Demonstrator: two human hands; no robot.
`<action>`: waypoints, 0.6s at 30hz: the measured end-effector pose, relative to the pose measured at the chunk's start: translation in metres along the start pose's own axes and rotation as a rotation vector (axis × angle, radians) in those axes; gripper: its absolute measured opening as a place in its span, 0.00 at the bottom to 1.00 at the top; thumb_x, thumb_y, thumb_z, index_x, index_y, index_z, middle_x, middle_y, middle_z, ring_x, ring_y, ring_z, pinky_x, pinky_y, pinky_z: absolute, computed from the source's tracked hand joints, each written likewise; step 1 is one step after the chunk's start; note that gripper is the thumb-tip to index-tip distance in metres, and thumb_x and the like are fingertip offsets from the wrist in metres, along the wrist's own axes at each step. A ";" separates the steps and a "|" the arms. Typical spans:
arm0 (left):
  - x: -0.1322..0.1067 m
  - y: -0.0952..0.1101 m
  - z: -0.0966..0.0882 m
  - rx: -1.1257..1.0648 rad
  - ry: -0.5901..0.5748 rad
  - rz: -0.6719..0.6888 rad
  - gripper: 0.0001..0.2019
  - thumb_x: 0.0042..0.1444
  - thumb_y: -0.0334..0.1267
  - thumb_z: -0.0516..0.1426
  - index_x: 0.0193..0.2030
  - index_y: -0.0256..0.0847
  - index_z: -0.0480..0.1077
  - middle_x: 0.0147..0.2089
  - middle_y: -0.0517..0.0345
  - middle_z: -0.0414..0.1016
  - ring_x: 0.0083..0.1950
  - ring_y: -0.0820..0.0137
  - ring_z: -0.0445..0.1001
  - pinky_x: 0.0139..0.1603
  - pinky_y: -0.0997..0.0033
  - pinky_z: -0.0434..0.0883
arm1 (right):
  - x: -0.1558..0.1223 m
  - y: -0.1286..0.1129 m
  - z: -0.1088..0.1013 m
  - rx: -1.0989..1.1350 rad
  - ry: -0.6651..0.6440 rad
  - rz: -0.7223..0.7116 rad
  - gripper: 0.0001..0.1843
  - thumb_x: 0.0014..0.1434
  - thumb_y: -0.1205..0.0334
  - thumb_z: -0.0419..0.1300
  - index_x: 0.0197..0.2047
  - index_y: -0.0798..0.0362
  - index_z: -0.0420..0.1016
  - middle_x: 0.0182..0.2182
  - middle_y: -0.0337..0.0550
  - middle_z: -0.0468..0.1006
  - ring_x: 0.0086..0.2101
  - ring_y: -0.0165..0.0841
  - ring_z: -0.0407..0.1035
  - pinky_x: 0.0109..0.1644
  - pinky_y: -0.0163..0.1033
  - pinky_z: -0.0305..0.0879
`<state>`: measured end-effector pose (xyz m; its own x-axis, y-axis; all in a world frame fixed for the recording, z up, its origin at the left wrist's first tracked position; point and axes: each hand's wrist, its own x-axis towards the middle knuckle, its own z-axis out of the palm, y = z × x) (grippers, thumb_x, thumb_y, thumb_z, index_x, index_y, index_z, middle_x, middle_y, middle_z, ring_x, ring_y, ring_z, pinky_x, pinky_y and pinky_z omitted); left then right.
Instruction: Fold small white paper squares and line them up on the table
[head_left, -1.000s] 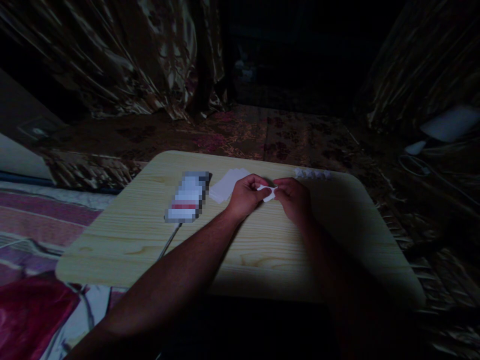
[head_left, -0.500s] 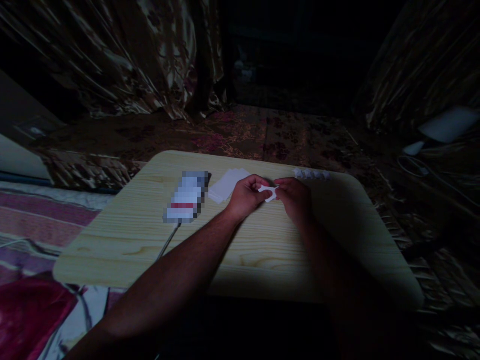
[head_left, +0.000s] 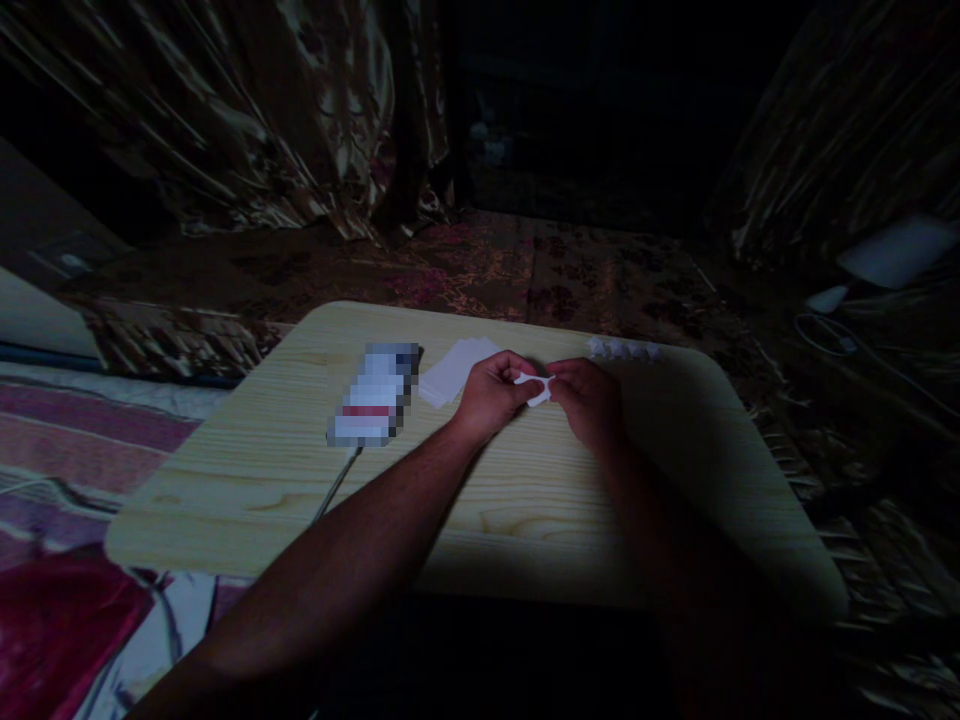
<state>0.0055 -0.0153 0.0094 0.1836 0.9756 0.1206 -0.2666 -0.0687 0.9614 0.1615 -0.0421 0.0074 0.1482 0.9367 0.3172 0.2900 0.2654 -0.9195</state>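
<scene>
Both hands meet over the far middle of a light wooden table (head_left: 525, 500) in a dim room. My left hand (head_left: 491, 392) and my right hand (head_left: 589, 398) each pinch one side of a small white piece of paper (head_left: 535, 390), fingers curled closed on it, just above the tabletop. A small stack of white paper squares (head_left: 454, 366) lies right behind my left hand. A row of small white folded paper pieces (head_left: 625, 348) sits near the table's far edge, beyond my right hand.
A blurred-out boxy object (head_left: 373, 393) lies left of the stack, with a thin cable (head_left: 337, 482) running from it toward the near edge. Patterned curtains (head_left: 247, 120) hang behind. Patterned bedding surrounds the table; white objects and a cord (head_left: 832, 310) lie at the right.
The hands keep working the small paper in place, with only slight finger shifts. The view has barely drifted.
</scene>
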 end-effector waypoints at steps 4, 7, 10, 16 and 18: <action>0.001 -0.001 -0.001 0.020 -0.010 0.002 0.17 0.35 0.37 0.73 0.31 0.38 0.74 0.29 0.61 0.78 0.27 0.75 0.71 0.30 0.74 0.67 | -0.002 -0.005 0.001 -0.052 0.028 -0.022 0.11 0.53 0.59 0.63 0.41 0.51 0.79 0.29 0.40 0.82 0.28 0.33 0.75 0.32 0.37 0.68; 0.002 -0.003 -0.002 0.029 -0.039 0.006 0.17 0.36 0.36 0.73 0.32 0.38 0.74 0.30 0.61 0.78 0.28 0.75 0.72 0.31 0.73 0.67 | -0.001 -0.006 0.001 -0.067 0.041 -0.025 0.11 0.53 0.59 0.63 0.40 0.51 0.79 0.29 0.40 0.82 0.28 0.33 0.75 0.32 0.37 0.68; 0.003 -0.005 -0.002 0.023 -0.053 0.020 0.19 0.36 0.35 0.72 0.36 0.39 0.74 0.30 0.61 0.77 0.28 0.74 0.72 0.31 0.73 0.68 | -0.001 -0.004 0.000 -0.061 0.045 -0.027 0.11 0.54 0.59 0.63 0.40 0.50 0.80 0.29 0.40 0.82 0.28 0.34 0.75 0.32 0.37 0.68; 0.003 -0.006 -0.002 0.057 -0.038 0.028 0.22 0.36 0.33 0.72 0.41 0.40 0.74 0.30 0.63 0.75 0.26 0.75 0.69 0.27 0.75 0.65 | 0.000 -0.002 0.000 -0.057 0.060 -0.017 0.10 0.53 0.60 0.63 0.39 0.50 0.80 0.26 0.38 0.80 0.25 0.32 0.71 0.29 0.36 0.65; 0.002 -0.005 -0.002 0.054 -0.049 0.018 0.22 0.36 0.33 0.72 0.41 0.40 0.74 0.29 0.64 0.74 0.25 0.76 0.68 0.27 0.75 0.65 | 0.000 -0.002 0.000 -0.064 0.066 -0.017 0.09 0.52 0.61 0.62 0.38 0.50 0.80 0.25 0.37 0.79 0.24 0.31 0.69 0.27 0.36 0.62</action>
<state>0.0056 -0.0122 0.0040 0.2259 0.9627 0.1488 -0.2188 -0.0987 0.9708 0.1610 -0.0428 0.0090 0.2038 0.9145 0.3495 0.3523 0.2646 -0.8977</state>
